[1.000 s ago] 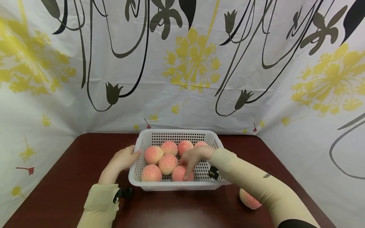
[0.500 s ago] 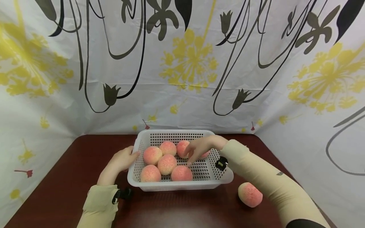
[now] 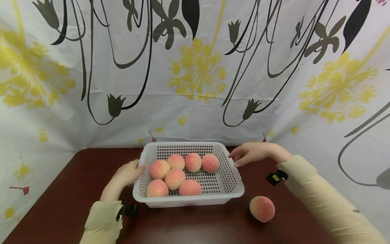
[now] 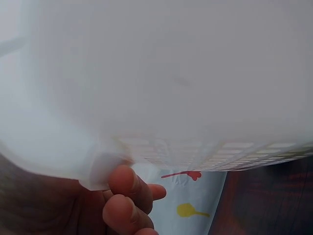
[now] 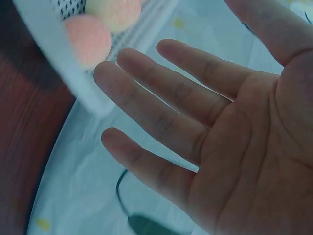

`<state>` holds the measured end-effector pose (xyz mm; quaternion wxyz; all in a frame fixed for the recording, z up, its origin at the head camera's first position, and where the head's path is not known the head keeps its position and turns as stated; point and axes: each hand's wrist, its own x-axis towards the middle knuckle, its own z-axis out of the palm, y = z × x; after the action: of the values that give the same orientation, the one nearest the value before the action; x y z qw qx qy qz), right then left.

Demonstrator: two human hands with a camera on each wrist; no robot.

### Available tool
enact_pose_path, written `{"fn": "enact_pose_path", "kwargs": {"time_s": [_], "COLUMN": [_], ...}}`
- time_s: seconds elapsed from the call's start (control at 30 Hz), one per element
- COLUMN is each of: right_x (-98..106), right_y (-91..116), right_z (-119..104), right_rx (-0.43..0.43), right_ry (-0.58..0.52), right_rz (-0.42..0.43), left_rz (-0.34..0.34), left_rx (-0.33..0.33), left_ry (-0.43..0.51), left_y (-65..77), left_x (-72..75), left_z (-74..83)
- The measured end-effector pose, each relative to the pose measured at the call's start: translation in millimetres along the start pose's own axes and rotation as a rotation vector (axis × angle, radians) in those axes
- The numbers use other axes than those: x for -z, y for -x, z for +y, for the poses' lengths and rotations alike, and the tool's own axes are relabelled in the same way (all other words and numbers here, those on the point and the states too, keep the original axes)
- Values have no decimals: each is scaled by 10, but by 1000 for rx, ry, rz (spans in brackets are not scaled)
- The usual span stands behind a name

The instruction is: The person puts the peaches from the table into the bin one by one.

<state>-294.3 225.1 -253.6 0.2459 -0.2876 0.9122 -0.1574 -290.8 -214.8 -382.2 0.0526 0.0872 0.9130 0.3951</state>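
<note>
A white perforated plastic basket [image 3: 189,202] holds several pink-and-yellow peaches [image 3: 175,179] in the head view. My left hand [image 3: 125,174] grips its left rim, thumb on top. The left wrist view shows curled fingertips [image 4: 128,196] under the edge of the basket wall [image 4: 186,88]. Just off the right rim is my right hand [image 3: 257,152], holding nothing. In the right wrist view its fingers [image 5: 161,117] are extended and spread, with a peach [image 5: 88,41] in the basket behind them. One loose peach [image 3: 262,209] lies on the table, right of the basket's front corner.
The dark red-brown table [image 3: 195,227] carries the basket near its back edge. A white cloth [image 3: 146,128] with grey and yellow flower prints hangs behind and at both sides.
My right hand has lifted off the front peach in the basket and moved right, past the basket's right rim. The left hand keeps its grip. The whole head view has shifted slightly.
</note>
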Motion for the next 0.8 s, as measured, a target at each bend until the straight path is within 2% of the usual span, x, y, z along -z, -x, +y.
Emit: {"fn": "enact_pose_path", "kwargs": {"time_s": [0.17, 0.37, 0.57, 0.8], "right_x": [-127, -424, -735, -1032], "right_y": [311, 533, 587, 608], "right_z": [219, 493, 665, 734], "right_rx": [-29, -17, -11, 17], "right_ry": [-92, -127, -112, -71], "right_rz": [67, 167, 224, 218], "left_rz": [4, 6, 3, 4], "left_rx": [-4, -7, -1, 0], "left_ry": [-7, 1, 5, 6], "left_y": [7, 5, 11, 15], "left_x": [0, -14, -2, -11], "left_z": [1, -1, -16, -12]}}
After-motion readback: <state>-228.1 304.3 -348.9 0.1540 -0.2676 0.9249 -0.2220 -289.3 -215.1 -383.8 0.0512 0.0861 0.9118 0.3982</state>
